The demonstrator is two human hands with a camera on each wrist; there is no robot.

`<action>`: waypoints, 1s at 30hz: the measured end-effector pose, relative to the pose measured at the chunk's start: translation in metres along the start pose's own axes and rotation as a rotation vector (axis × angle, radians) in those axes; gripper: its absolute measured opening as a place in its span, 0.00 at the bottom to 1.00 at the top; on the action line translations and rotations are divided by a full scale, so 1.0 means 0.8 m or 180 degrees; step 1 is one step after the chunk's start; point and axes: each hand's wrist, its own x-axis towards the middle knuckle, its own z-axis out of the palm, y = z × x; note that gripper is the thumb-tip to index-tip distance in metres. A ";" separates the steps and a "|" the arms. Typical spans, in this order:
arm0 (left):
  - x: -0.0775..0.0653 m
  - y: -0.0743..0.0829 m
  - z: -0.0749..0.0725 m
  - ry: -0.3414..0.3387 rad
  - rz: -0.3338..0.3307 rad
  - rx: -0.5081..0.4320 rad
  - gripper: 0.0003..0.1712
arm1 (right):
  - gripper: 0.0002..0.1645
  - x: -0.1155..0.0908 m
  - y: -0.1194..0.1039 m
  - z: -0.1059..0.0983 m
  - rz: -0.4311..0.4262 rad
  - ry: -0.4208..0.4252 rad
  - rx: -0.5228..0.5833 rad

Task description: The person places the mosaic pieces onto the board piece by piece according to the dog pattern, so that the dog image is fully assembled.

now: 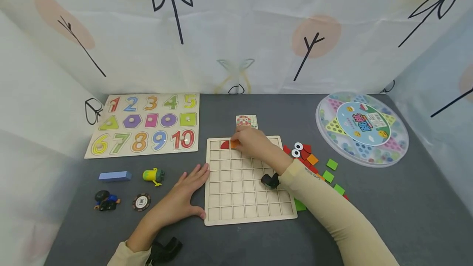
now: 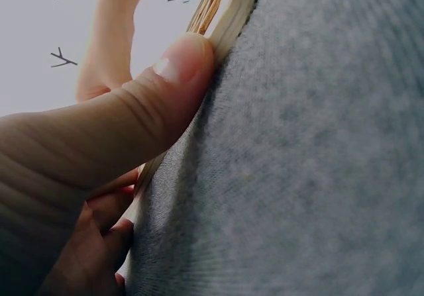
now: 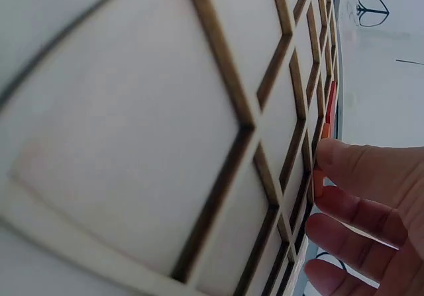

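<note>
A wooden grid board lies flat on the dark table. My left hand rests along its left edge, fingers spread and straight; the thumb touches the board's side near the front corner. At the back row, my right hand pinches a small orange tile between thumb and index finger. Beside it, a red rounded tile and another orange tile sit in the back row. Just behind the board lies a small pattern card, partly covered by the right hand.
Right of the board lie loose red, orange and green tiles, partly behind the right forearm, and two googly-eye tiles. A round plastic case stands back right. Leftward are a number puzzle, blue block, yellow-green figure, dark figure and chip.
</note>
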 end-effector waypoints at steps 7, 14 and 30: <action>0.000 -0.002 0.002 0.0007 -0.0056 0.0002 0.65 | 0.16 -0.006 0.000 -0.004 0.0050 -0.0131 0.0022; -0.001 -0.003 0.002 0.0019 -0.0031 -0.0027 0.65 | 0.22 -0.073 0.054 -0.041 0.0292 0.0164 0.0237; 0.001 -0.004 0.002 0.0000 -0.0009 -0.0084 0.65 | 0.13 -0.170 0.164 -0.037 0.1056 -0.0114 0.0268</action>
